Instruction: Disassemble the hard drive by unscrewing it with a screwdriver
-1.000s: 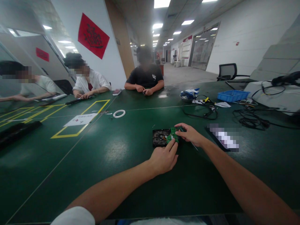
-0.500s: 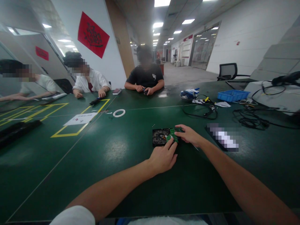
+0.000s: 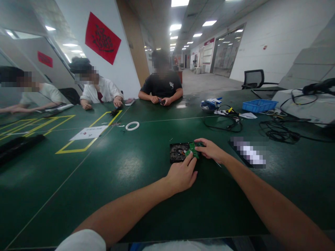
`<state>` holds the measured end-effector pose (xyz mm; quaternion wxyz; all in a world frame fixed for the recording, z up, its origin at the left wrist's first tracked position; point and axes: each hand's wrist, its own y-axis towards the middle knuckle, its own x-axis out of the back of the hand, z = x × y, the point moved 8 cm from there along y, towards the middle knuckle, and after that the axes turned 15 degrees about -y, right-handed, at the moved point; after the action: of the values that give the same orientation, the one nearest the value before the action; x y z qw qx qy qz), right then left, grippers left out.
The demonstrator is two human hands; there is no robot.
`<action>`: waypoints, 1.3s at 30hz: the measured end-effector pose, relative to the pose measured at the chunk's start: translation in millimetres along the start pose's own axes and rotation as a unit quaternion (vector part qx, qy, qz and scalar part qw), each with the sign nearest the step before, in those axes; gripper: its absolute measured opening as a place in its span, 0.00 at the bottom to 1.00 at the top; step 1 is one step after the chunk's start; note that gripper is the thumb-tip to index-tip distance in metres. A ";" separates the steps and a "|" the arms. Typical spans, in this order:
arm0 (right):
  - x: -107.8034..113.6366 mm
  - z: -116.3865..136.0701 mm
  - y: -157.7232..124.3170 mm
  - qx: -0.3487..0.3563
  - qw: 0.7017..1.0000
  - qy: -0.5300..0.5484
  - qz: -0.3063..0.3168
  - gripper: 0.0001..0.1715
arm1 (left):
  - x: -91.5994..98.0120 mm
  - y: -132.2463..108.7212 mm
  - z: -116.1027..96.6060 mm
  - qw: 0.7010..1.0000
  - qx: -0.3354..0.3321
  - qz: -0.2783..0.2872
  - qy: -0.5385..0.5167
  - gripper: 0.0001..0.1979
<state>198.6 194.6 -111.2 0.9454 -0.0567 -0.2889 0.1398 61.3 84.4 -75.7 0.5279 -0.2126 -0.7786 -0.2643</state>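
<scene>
A black hard drive (image 3: 178,152) lies flat on the green table (image 3: 125,174), with a small green circuit board (image 3: 193,150) at its right end. My left hand (image 3: 181,175) rests at the drive's near edge, fingers curled and fingertips on the board. My right hand (image 3: 211,150) pinches the board's right side from the far end. A thin tool (image 3: 217,162) lies on the table just under my right wrist.
Two people sit across the table, hands busy with small items. A white tape ring (image 3: 132,126), a paper sheet (image 3: 88,132) in a yellow marked box, tangled black cables (image 3: 277,134), a blue tray (image 3: 259,105) and a black bar (image 3: 18,146) lie around.
My hands have stayed on the board and drive; my left fingers have shifted slightly along the board. The person in white has moved a hand and a dark object toward the table's middle.
</scene>
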 end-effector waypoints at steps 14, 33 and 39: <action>8.6 17.2 -2.3 0.087 0.972 -0.205 -0.081 0.30 | 42.7 5.3 45.0 0.977 -0.022 -0.207 -0.049 0.16; 5.1 23.0 -3.4 0.081 0.973 -0.211 -0.039 0.31 | 21.9 76.0 218.7 0.971 0.130 -0.121 -0.161 0.09; 5.9 23.1 -4.5 0.081 0.975 -0.205 -0.038 0.31 | 18.2 71.7 218.1 0.970 0.141 -0.130 -0.151 0.08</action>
<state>191.4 192.7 -88.1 0.8723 0.0613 -0.4660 0.1350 -56.2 279.2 -111.3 0.3902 -0.0703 -0.8997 -0.1827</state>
